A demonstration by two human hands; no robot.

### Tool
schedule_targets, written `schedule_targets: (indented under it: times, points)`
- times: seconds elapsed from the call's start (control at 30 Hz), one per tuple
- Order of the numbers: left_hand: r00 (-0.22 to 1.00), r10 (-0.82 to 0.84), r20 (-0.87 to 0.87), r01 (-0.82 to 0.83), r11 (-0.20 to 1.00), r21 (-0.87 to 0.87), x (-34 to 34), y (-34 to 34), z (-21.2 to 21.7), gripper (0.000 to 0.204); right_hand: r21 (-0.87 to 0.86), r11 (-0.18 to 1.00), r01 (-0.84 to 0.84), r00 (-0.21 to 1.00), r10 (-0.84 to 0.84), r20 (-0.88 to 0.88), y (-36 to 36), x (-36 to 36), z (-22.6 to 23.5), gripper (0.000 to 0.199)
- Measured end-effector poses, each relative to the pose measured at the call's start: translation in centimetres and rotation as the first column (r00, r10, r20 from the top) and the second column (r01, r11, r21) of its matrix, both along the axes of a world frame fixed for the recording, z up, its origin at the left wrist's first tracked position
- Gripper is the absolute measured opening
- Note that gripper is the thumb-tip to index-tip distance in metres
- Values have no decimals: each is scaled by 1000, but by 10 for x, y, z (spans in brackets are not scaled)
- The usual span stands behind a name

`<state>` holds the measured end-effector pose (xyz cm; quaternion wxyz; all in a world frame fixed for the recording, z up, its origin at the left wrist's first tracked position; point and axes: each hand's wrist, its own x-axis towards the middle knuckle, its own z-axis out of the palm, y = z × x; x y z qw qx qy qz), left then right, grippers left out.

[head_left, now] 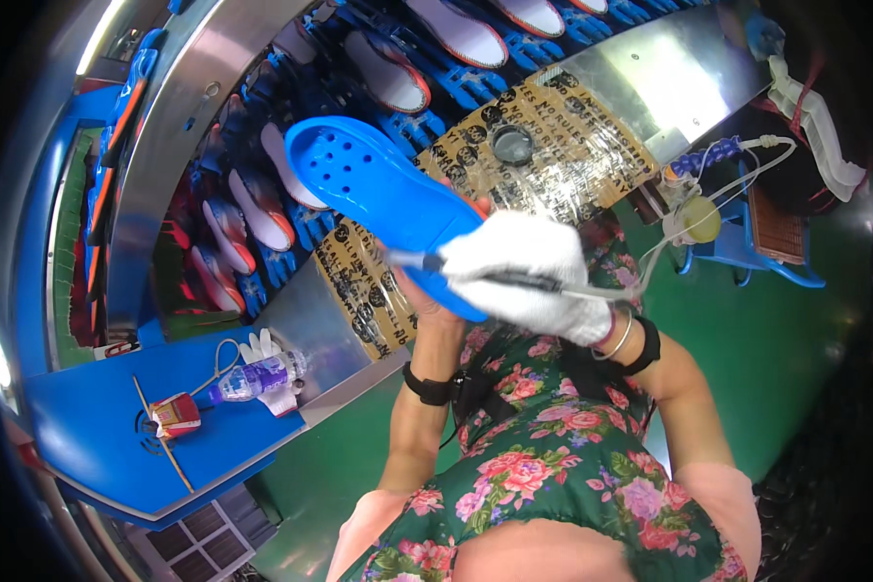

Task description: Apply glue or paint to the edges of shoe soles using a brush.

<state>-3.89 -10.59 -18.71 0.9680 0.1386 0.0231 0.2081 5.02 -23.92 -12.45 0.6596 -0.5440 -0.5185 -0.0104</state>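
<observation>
My bare left hand (429, 299) is closed around the heel half of a blue shoe-shaped piece (388, 189), holding it up from below. A group of small holes shows at its wide end, which points to the upper left. In a white glove, my right hand (524, 267) grips a slim pen-like tool (514, 278) with a pale hose (601, 291) trailing from its back end. The tool's narrow tip lies over the left edge of the blue piece; I cannot tell whether it touches.
Behind runs a rack of blue holders with white-soled shoe parts (388, 78). A metal ledge (664, 82) carries tape-covered cardboard (572, 136). To the left, a blue table (78, 417) holds a bottle (257, 376), a glove and a small red box (175, 415). A blue stool (747, 254) stands right.
</observation>
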Motion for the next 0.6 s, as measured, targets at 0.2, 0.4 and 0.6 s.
schedule_targets:
  times: [0.2,0.4,0.6]
  points:
    - [960,-215,178,202,976,85,9,13,7,100,29,999,30,973,-36,230,-1,-11,-4,29]
    - [999,38,-4,-38,999,-39,6,8,20,99,-8,999,-32,999,32,44,-3,7,-7,22]
    - [984,-56,168,47,997,57,1,27,2,103,-27,947,-319,948,319,-7,-18,-10,-7,21]
